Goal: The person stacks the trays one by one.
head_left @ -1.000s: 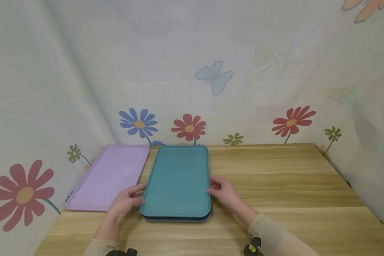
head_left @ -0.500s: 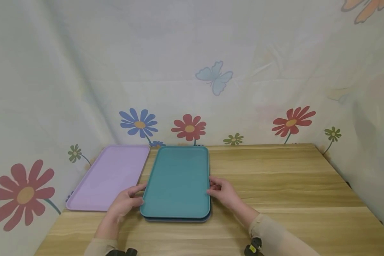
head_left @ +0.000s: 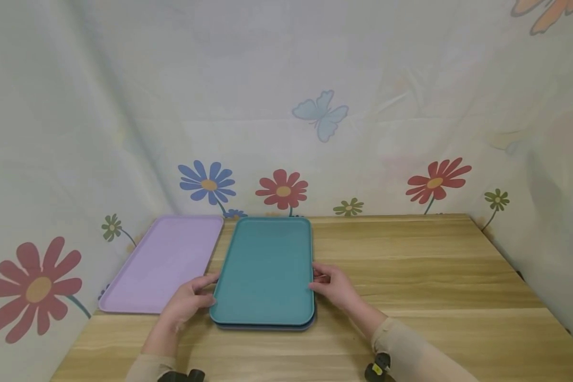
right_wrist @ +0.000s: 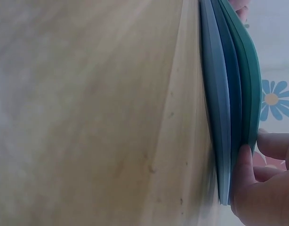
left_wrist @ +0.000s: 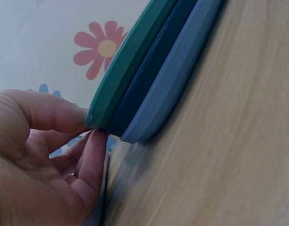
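Observation:
A teal tray (head_left: 266, 270) tops a stack on the table, with a dark blue tray (left_wrist: 154, 70) and a grey-blue tray (left_wrist: 175, 77) beneath it. My left hand (head_left: 186, 304) is at the stack's left side near the front, thumb and fingertips pinching the teal tray's rim. On the opposite side my right hand (head_left: 335, 287) pinches the teal rim in the same manner, its fingertips also beside the dark blue edge in the right wrist view. The three rims sit close together, with the grey-blue one lowest on the wood.
A lilac tray (head_left: 167, 265) lies flat to the left of the stack, a narrow strip of wood between them. The wooden table (head_left: 410, 270) extends well to the right. A white cloth (head_left: 363, 106) printed with flowers and butterflies hangs behind and at both sides.

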A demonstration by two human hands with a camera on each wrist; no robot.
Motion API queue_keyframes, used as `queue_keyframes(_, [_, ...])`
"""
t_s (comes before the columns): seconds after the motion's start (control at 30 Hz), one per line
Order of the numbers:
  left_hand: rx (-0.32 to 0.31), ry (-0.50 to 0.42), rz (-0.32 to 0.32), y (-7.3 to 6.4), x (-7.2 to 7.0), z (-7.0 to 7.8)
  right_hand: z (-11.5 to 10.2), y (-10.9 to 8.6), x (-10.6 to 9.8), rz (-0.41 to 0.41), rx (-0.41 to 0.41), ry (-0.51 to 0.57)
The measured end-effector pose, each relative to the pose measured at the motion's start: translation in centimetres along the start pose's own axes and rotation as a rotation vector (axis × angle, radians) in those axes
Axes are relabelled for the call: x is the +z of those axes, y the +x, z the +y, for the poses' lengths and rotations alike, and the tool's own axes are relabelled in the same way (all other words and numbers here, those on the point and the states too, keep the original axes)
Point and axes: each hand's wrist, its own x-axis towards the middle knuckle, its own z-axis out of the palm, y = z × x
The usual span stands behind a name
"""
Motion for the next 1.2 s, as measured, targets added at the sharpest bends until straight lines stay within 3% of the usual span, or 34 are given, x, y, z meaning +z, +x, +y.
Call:
queue_keyframes(0.23, [0.029, 0.089, 0.011, -0.01, 0.11, 0.02, 0.19, 0.03, 0.0, 0.01, -0.001, -0.008])
queue_keyframes(0.5, [0.0, 0.107, 0.02, -0.16, 0.18, 0.14, 0.36, -0.03, -0.01, 0.002, 0.005, -0.019])
queue_keyframes(0.87, [-0.036, 0.092, 0.02, 0.04, 0.1, -0.33, 0.32, -0.07, -0.17, -0.008, 0.022, -0.02])
queue_keyframes(1.03, [-0.02, 0.082, 0.005, -0.08, -0.17, -0.24, 0.35, 0.1, -0.1, 0.001, 0.033, -0.015])
queue_keyframes(1.2, [-0.023, -0.013, -0.017, -0.13, -0.41, 0.04, 0.21, 0.37, 0.0, 0.027, 0.006, -0.028])
